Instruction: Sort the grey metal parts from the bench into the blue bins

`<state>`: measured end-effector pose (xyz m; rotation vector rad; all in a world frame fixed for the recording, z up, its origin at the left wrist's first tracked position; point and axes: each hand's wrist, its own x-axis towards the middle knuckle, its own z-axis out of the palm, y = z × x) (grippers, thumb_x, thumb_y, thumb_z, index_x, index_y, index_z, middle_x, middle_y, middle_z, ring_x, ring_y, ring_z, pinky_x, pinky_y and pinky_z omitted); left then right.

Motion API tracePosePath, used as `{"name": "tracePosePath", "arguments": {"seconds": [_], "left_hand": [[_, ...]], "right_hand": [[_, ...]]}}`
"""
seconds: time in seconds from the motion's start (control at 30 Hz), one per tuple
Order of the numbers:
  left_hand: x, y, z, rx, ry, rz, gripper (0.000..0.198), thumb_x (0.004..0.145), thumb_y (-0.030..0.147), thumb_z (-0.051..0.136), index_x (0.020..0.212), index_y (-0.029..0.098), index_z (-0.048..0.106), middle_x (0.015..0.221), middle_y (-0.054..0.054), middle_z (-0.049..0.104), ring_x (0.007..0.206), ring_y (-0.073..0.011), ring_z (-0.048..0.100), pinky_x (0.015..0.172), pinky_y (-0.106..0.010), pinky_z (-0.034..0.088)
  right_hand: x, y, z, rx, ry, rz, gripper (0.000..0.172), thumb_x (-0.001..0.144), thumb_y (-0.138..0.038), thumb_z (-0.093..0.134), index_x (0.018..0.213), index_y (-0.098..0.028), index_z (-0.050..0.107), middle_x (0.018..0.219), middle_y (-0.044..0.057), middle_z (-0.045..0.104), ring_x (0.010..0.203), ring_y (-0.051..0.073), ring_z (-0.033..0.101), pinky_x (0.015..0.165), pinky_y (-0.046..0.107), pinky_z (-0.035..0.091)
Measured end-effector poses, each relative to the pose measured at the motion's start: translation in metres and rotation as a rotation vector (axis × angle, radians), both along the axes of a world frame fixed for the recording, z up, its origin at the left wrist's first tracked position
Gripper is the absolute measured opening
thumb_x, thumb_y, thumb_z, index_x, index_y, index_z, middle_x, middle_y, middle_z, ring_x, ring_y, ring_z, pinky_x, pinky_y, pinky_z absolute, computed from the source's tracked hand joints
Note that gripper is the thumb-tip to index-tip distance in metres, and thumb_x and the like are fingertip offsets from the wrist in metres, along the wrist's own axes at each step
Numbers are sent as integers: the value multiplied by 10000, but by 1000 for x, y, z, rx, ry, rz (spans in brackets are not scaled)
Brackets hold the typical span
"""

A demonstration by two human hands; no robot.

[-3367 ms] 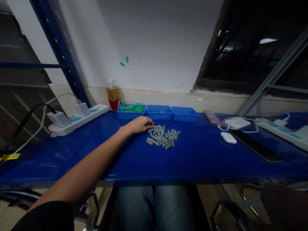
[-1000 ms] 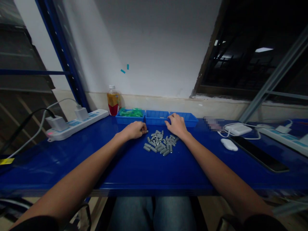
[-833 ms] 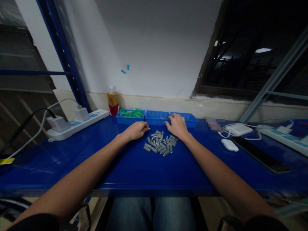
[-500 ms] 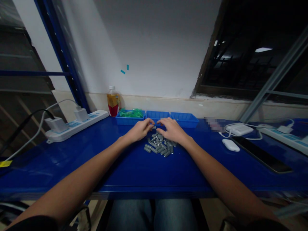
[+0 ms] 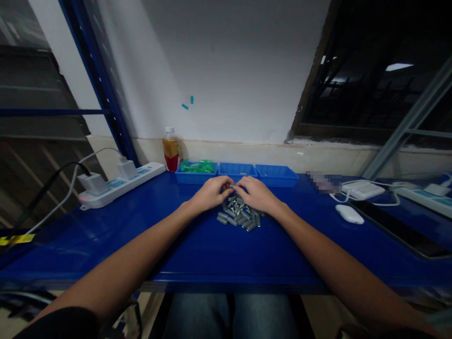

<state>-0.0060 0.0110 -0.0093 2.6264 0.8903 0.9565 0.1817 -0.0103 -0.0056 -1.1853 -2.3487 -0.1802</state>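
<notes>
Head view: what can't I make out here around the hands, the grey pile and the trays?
Head view, left hand and right hand meeting over the pile of small grey metal cylinders: fingers cover whatever lies between them; each grip unclear.
Middle blue plastic tray and right blue plastic tray: near walls hide their contents.
Patch on the blue table beside them: blurred out.
Flat black slab: cut off by the right edge.

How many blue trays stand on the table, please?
3, in a row at the back edge of the table: left tray holding green pieces, middle tray, right tray. None seems hidden.
</notes>
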Motion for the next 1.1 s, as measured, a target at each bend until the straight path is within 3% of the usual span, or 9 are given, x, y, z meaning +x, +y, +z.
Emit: {"name": "tracePosePath", "arguments": {"seconds": [0.2,0.5,0.63,0.7,0.87,1.1], "left_hand": [[2,-5,3,61,4,126,246,913,331,416,934,154,584,817,-53,635,738,-169,572,656,-274,420],[3,-6,4,50,53,130,326,940,346,342,800,161,571,779,-48,639,722,-171,580,650,-265,395],[4,-7,5,-4,55,118,397,951,370,299,726,162,551,716,-40,623,687,-160,574,660,-261,404],[4,-8,5,-32,38,94,400,955,370,286,749,163,559,725,-38,627,693,-157,578,666,-261,412],[7,-12,4,-18,-86,56,273,908,349,429,1077,159,531,841,-38,644,729,-146,589,647,-245,428],[9,-14,4,40,-81,123,239,920,324,406,987,158,565,826,-42,643,751,-161,593,671,-256,421]], "right_hand": [[-2,2,-2,6,76,-29,306,953,-300,355,841,-161,603,844,77,634,843,183,561,789,308,391],[-1,-1,-3,-18,123,30,202,919,-346,436,858,-178,529,805,38,593,781,162,539,707,273,386],[-2,-3,-1,0,81,32,250,946,-312,357,799,-183,512,781,37,573,780,160,519,722,280,374],[-1,-2,0,-1,59,25,282,954,-305,333,762,-185,501,754,33,562,760,159,510,712,281,367],[-1,-1,-1,9,102,-1,312,961,-290,305,723,-187,480,717,28,553,709,155,499,666,281,348],[-3,-3,0,35,202,36,258,954,-293,327,792,-187,498,763,31,566,752,156,527,704,273,371]]}}
